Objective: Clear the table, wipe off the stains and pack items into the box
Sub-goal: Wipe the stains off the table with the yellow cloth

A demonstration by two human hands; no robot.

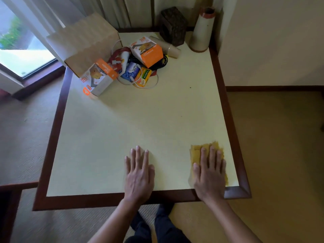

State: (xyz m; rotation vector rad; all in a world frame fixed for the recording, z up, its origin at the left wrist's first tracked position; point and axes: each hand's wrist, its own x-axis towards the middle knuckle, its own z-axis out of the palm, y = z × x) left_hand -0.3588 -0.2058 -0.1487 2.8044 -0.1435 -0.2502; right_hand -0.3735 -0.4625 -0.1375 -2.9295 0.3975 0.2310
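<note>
**Cloth: wipe pass at the 5 o'clock corner**

The cloth lies flat on the table at 5 o'clock, close to the dark wooden rim. The right hand presses it down, fingers straight and slightly spread. The left hand rests flat on the tabletop at 6 o'clock, fingers straight and slightly spread, holding nothing.

Keep the palm flat and the pressure even. Work in overlapping strokes toward the dark speck at 1 o'clock.

The cloth is mustard yellow and thin, with a ragged far edge.

The charger boxes, cables and packets heaped at 11 o'clock beside the cardboard box probably need packing before that area can be wiped.
</note>
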